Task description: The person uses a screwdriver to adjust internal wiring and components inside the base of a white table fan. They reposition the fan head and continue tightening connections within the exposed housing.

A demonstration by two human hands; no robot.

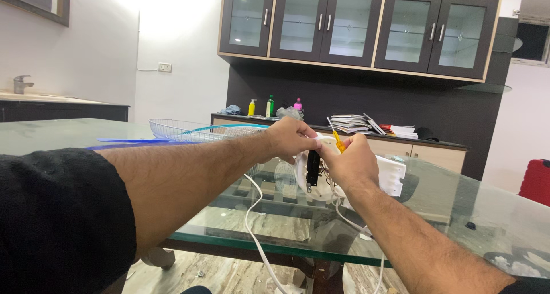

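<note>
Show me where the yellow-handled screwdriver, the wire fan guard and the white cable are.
yellow-handled screwdriver (339, 142): head view, on its yellow handle.
wire fan guard (189, 129): head view, on its mesh.
white cable (252, 225): head view, on its hanging middle.

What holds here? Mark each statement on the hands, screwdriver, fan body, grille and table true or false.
1. The right hand holds a yellow-handled screwdriver. True.
2. The left hand rests flat on the table. False: it grips the white fan body.
3. The table top is wooden. False: it is glass.
4. A wire grille lies behind the left arm. True.
5. A white cord hangs from the fan body. True.
</note>
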